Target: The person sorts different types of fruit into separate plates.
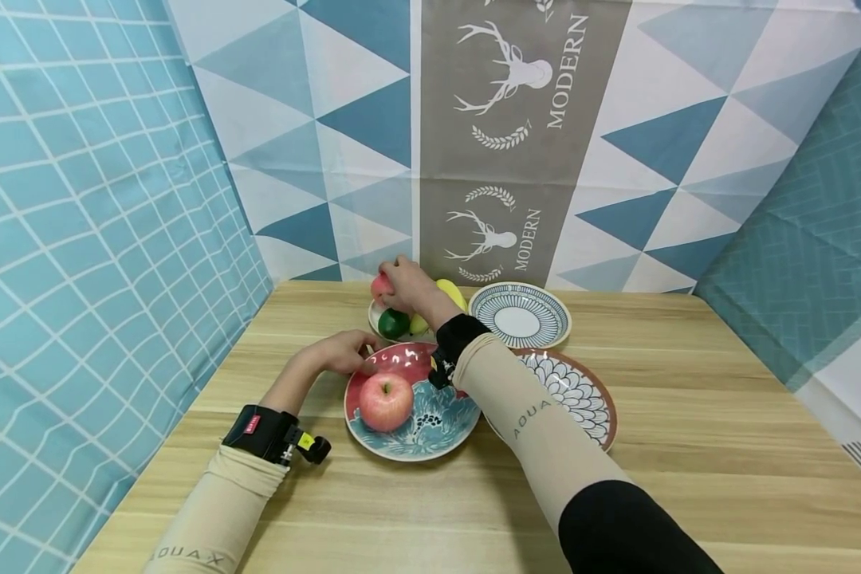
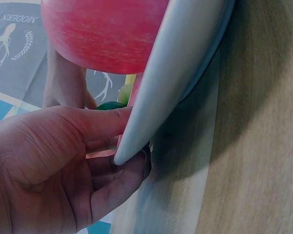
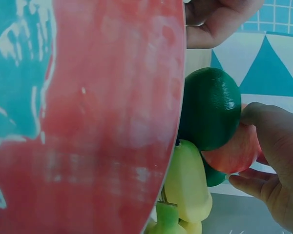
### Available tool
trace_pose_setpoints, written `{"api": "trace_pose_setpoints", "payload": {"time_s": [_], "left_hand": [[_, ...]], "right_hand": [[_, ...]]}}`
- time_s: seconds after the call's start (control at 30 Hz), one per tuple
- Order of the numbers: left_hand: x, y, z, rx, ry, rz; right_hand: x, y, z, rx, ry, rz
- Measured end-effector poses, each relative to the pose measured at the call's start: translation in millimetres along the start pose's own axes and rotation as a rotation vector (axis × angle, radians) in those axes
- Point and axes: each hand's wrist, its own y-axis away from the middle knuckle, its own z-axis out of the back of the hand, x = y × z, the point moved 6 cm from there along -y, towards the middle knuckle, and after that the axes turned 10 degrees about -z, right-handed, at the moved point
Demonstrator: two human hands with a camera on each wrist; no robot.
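My left hand (image 1: 340, 351) pinches the far left rim of a red and blue flower-patterned plate (image 1: 441, 434), thumb over the edge and fingers beneath it in the left wrist view. On that plate sits a large pink apple (image 1: 386, 402). Farther back, my right hand (image 1: 412, 287) grips a round red fruit (image 3: 234, 151), perhaps an apple or peach, over a small white dish (image 1: 375, 317). Dark green fruit (image 1: 393, 323) and bananas (image 1: 450, 293) lie in this dish, close to the right fingers. My right forearm hides part of the plate.
Right of the dish stands a blue-striped plate (image 1: 520, 315). A brown-rimmed plate with a petal pattern (image 1: 577, 399) sits nearer, partly under my right forearm. The wooden table (image 1: 689, 446) meets patterned cloths at the back and sides.
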Motion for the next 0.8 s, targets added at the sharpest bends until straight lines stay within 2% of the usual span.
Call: {"api": "trace_pose_setpoints", "payload": {"time_s": [0.3, 0.57, 0.8], "left_hand": [[-2.4, -0.3, 1.4, 0.002, -0.021, -0.008], [-1.4, -0.4, 2.3, 0.004, -0.035, -0.037], [-1.6, 0.1, 0.9, 0.002, -0.015, -0.032]], "right_hand": [[-3.0, 5.9, 21.3, -0.057, -0.040, 0.036], [-4.3, 17.1, 40.8, -0.087, -0.139, 0.063], [-6.7, 29.4, 52.8, -0.099, -0.225, 0.064]]}}
